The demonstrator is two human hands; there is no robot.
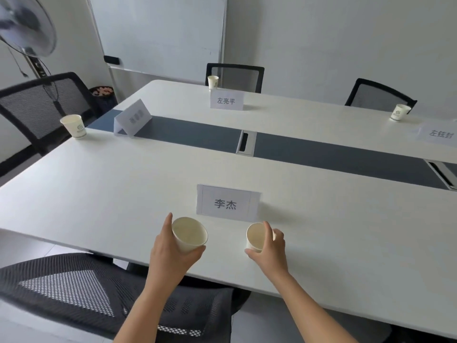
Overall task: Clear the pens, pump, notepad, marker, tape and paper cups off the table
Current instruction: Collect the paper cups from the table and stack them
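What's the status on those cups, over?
Left hand grips near-left cup; right hand grips near-right cup. Left-edge cup, far cup, right cup stand untouched. Name card just behind held cups, nothing blocking.

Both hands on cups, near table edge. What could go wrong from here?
1. The left hand holds the left cup tilted, so any leftover liquid could spill.
2. The name card stands just behind it and the right cup, which the right hand grips. A forward swing may knock the card over.
3. Both hands are full, yet the fan-side cup, far cup and right-edge cup are still on the table.
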